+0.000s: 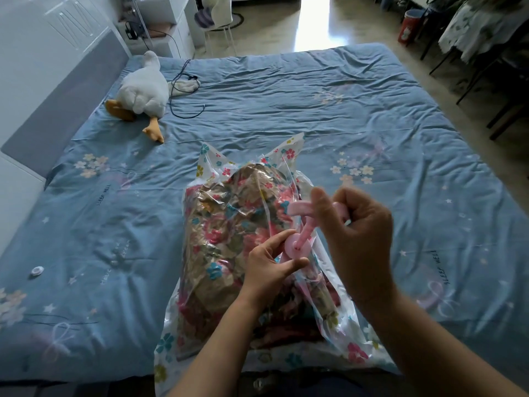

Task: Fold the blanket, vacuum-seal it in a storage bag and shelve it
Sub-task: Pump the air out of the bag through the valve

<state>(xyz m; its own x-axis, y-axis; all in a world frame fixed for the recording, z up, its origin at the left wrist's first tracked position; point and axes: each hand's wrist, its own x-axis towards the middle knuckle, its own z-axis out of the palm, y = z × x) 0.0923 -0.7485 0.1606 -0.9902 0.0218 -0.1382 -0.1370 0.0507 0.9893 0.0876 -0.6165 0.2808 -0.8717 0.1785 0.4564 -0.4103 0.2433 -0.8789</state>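
A clear storage bag [220, 282] printed with flowers lies on the blue bed [315, 104], with the folded floral blanket [229, 219] inside it. A pink hand pump [300, 227] stands on the bag's right side. My left hand [272, 265] pinches the pump's round pink base [296, 247] between thumb and fingers. My right hand [355, 224] grips the pink T-handle at the pump's top, and the handle is partly hidden by my fingers.
A white plush goose [143, 93] and a dark cable [183, 90] lie at the bed's far left. A small round white cap [37, 271] sits on the sheet at the left. Chairs and a red bin [410, 25] stand beyond the bed on the right.
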